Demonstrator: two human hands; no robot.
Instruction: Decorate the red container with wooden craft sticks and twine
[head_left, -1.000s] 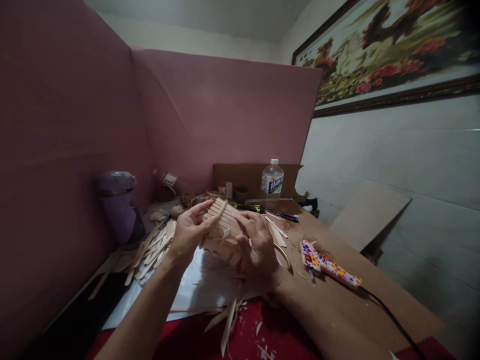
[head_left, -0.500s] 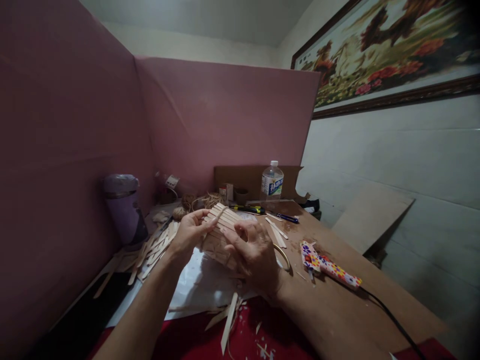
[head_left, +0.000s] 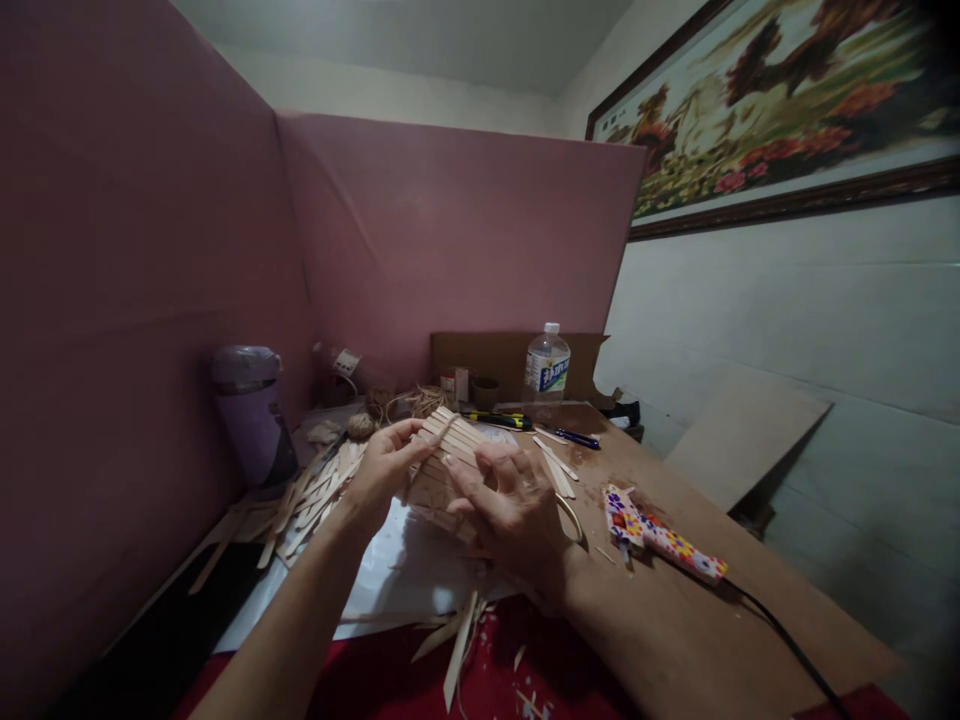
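Note:
A wooden craft-stick piece (head_left: 459, 440), made of several sticks side by side, is held tilted between my hands above the table. A strand of twine (head_left: 447, 424) runs across its upper part. My left hand (head_left: 384, 468) grips its left edge, thumb on the near face and fingers behind. Against the lower right of the sticks rests my right hand (head_left: 517, 505), its index finger laid on them and the other fingers bent. This hand covers part of the piece, and its grip underneath is partly hidden. A round golden hoop (head_left: 574, 520) shows just beyond my right wrist.
Loose craft sticks (head_left: 322, 500) are heaped at left near a purple tumbler (head_left: 253, 415). Behind lie twine balls (head_left: 361, 427), a yellow-black utility knife (head_left: 499, 420) and a water bottle (head_left: 547, 365). A flowered glue gun (head_left: 660, 535) with a black cord lies at right.
The view has shifted very slightly. My right fingers have moved a little on the sticks; both hands stay on the piece.

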